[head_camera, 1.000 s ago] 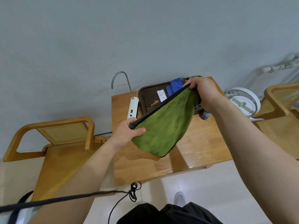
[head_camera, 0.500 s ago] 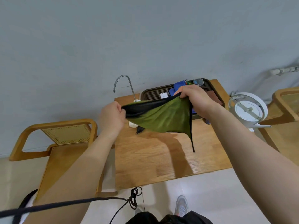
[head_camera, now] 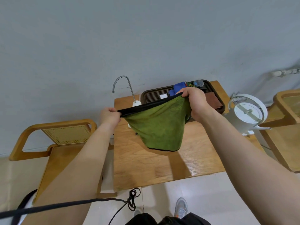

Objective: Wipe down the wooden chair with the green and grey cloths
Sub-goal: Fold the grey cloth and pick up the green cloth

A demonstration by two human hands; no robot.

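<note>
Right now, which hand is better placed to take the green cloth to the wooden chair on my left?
Left. The left hand grips the green cloth nearest that chair; the right hand is farther.

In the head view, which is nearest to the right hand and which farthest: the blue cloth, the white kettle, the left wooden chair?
From the right hand:
1. Blue cloth, just behind the hand, in the dark tray.
2. White kettle, to its right, beside the table.
3. Left wooden chair, far left, beyond the left hand.
</note>
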